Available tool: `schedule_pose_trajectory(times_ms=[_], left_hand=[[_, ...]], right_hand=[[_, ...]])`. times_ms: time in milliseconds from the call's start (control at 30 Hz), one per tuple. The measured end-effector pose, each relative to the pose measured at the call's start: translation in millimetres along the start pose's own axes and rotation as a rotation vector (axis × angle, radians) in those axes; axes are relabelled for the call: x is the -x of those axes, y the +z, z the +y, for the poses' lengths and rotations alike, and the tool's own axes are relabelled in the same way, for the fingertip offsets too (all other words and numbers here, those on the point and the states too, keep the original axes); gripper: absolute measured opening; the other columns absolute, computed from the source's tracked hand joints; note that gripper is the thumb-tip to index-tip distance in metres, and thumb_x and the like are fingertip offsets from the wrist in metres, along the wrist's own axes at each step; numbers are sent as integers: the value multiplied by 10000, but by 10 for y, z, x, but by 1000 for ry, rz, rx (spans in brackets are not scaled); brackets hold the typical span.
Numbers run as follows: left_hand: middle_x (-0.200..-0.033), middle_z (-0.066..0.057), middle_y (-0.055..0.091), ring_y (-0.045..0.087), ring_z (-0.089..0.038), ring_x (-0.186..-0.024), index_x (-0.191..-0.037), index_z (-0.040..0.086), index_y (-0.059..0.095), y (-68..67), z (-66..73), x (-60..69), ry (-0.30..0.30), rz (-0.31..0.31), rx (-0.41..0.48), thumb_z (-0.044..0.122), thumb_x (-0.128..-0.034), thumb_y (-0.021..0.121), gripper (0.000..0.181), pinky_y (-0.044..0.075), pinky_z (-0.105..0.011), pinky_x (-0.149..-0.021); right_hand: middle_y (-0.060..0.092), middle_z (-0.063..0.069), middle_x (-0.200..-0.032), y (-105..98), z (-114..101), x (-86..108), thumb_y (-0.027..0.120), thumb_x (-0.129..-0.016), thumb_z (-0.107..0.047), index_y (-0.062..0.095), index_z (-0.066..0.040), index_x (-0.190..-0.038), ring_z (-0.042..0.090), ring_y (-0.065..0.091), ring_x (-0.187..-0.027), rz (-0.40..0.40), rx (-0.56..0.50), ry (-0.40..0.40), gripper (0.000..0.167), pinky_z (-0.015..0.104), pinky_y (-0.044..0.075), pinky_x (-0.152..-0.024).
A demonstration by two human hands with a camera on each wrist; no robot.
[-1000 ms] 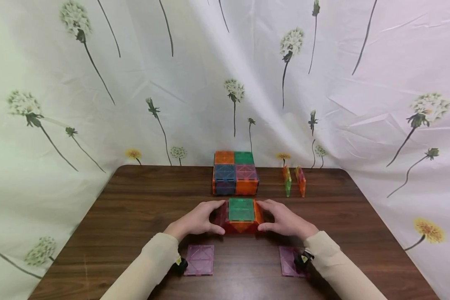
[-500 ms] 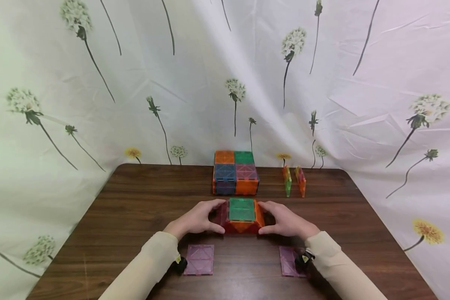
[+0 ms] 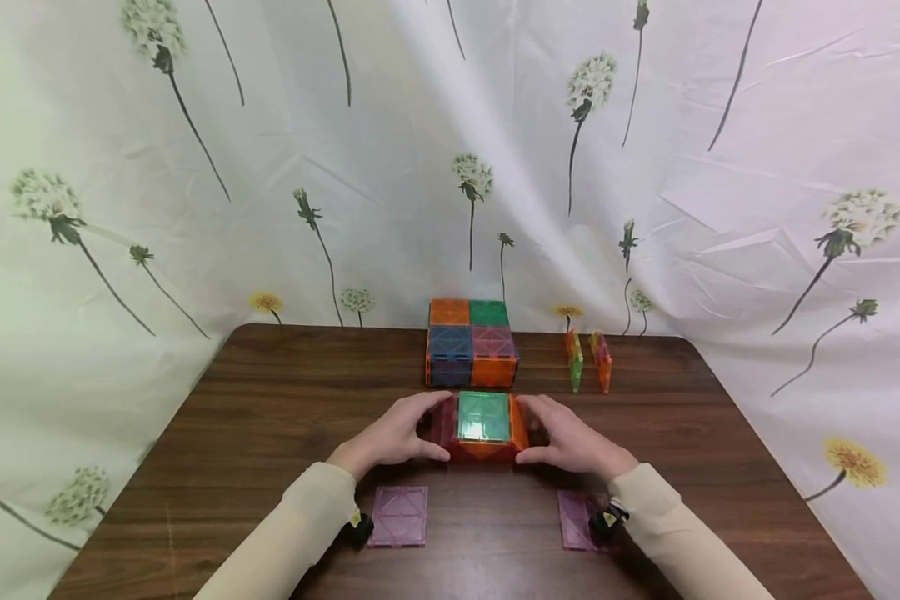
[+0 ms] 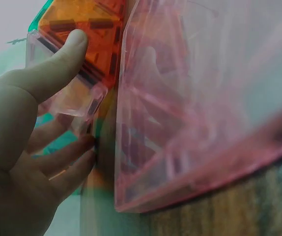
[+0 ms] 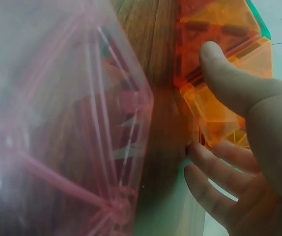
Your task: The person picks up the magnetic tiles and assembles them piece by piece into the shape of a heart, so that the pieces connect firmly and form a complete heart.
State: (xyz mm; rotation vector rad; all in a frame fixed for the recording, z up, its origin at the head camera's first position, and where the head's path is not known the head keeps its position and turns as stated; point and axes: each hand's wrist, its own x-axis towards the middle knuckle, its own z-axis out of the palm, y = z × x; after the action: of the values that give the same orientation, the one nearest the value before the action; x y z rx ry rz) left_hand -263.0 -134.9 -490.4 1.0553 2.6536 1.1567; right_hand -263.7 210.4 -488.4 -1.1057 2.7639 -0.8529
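Observation:
A low structure of translucent magnetic tiles (image 3: pixel 483 416) sits mid-table in the head view. Its top is green, its front shows orange and red triangles, and its two sides slope. My left hand (image 3: pixel 396 432) holds the left end, thumb on the front near the red-orange triangles (image 4: pixel 101 51) and fingers reaching round the back. At the opposite end my right hand (image 3: pixel 572 435) holds it likewise, its thumb over the front beside the orange sloping tile (image 5: pixel 256 61). The tiles partly hide the far fingertips in both wrist views.
Behind stands a larger block of magnetic tiles (image 3: pixel 471 342), close to the structure. Two upright tile pieces, one green-edged (image 3: pixel 575 362) and one orange (image 3: pixel 602 362), stand at back right. Purple square tiles lie near each forearm, left (image 3: pixel 399 517) and right (image 3: pixel 579 518). A flower-printed cloth (image 3: pixel 390 167) hangs behind.
A bright glare now shows on the green top tile. Both hands keep their places on the structure, while the head view shifts slightly.

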Motion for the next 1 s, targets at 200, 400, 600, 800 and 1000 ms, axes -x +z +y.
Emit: schedule_pose_trajectory(times_ms=[200, 400, 600, 800, 1000], left_hand=[[-1435, -99, 593, 674, -243, -1111, -1565, 148, 465, -12, 11, 12, -5, 46, 51, 243, -818, 934, 887, 589, -435, -932], [-1453, -119, 581, 691, -220, -970, -1555, 148, 488, -9, 14, 34, -23, 70, 82, 201, -808, 939, 874, 604, -421, -862], [-1399, -87, 595, 659, -238, -1051, -1490, 186, 553, 11, 55, 18, -66, 148, 112, 285, -853, 903, 733, 594, -465, -898], [-1362, -81, 577, 640, -262, -1046, -1367, 214, 615, 54, 155, -7, -115, 237, 130, 360, -863, 891, 593, 601, -478, -875], [-1314, -73, 586, 645, -244, -1028, -1308, 176, 627, 66, 171, -27, -100, 312, 89, 307, -823, 931, 587, 605, -465, -853]], right_hand=[[572, 94, -1419, 27, -30, -48, 917, -834, -351, 408, -147, -1562, 104, 715, -948, 41, -72, 52, 911, 276, 591, -789], [556, 124, -1460, 65, -46, -69, 892, -863, -355, 421, -101, -1565, 125, 724, -973, 67, -182, 79, 882, 271, 608, -778], [560, 102, -1391, 91, -102, -97, 794, -965, -330, 467, -139, -1538, 155, 697, -1015, 146, -187, 107, 687, 295, 609, -834], [553, 119, -1362, 125, -168, -147, 781, -965, -399, 511, -150, -1468, 219, 706, -1054, 232, -156, 110, 622, 353, 618, -862], [525, 124, -1368, 107, -203, -197, 844, -908, -402, 467, -57, -1506, 294, 684, -1178, 257, -150, 110, 786, 430, 592, -950]])
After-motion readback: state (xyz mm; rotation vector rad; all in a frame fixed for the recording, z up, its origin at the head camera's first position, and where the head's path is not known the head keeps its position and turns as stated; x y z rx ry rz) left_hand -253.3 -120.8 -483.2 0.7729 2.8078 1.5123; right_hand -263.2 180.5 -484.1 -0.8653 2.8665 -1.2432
